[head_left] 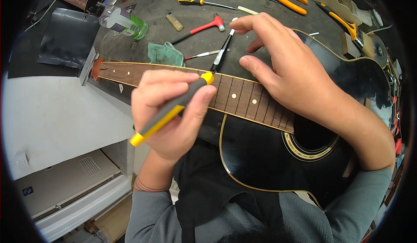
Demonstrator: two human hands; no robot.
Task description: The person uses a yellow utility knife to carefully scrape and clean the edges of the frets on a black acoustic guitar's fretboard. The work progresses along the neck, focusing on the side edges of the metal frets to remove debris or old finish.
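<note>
A black acoustic guitar (pixel 260 156) lies across my lap and the bench, its neck pointing left. My left hand (pixel 163 108) is closed around a grey-and-yellow handled tool (pixel 167 111). The tool's yellow collar sits over the brown fingerboard (pixel 243 97), which has thin dark cross lines and round white dots. Its working tip is too small to make out. My right hand (pixel 282 60) hovers above the fingerboard's body end, fingers and thumb apart, nothing in it. Just beyond the collar, a slim black-and-silver tool (pixel 222 51) points away from me; part of it is hidden.
On the dark bench lie a red-headed hammer (pixel 204 27), a yellow-black screwdriver (pixel 208 3), a lighter (pixel 174 21), a green cloth (pixel 166 54) and orange pliers (pixel 286 0). A clear bottle (pixel 126 22) stands back left. A brush (pixel 365 43) lies at the right.
</note>
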